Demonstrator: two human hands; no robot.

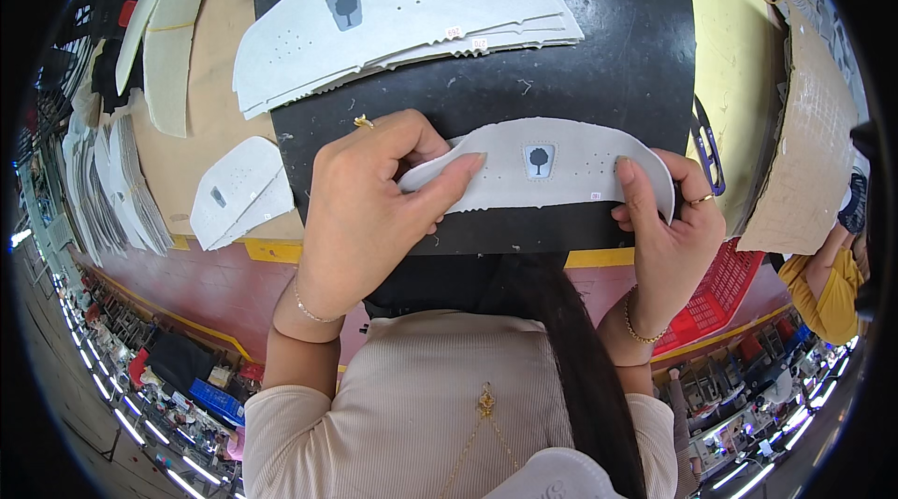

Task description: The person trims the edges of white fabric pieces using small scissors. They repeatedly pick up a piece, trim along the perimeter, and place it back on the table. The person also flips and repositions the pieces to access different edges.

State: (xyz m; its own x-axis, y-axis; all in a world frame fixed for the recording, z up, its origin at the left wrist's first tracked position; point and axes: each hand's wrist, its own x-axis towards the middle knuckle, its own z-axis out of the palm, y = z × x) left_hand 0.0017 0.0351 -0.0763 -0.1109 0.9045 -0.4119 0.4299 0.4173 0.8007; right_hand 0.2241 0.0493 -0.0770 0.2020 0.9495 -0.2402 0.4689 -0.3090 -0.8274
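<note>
Between my two hands is a pale grey curved fabric panel [561, 190] with a stitched tree patch in its middle and small punched holes on both sides. My left hand [379, 190] pinches its left end, thumb on top and the other fingers curled behind. At the right end my right hand [669, 214] grips it, thumb on the face near the holes. Both ends bend upward, and the panel is held just over the front edge of the black mat [617, 78]. Farther back on the mat lies a stack of larger white panels [393, 22] with a similar tree patch.
Small white panels [241, 190] lie to the left, with stacked pieces [122, 186] beyond them. Long cream strips [173, 59] rest at the far left. On the right are dark blue-handled scissors [708, 148], cardboard [804, 125] and a red basket [716, 298]. A person in yellow [823, 289] stands right.
</note>
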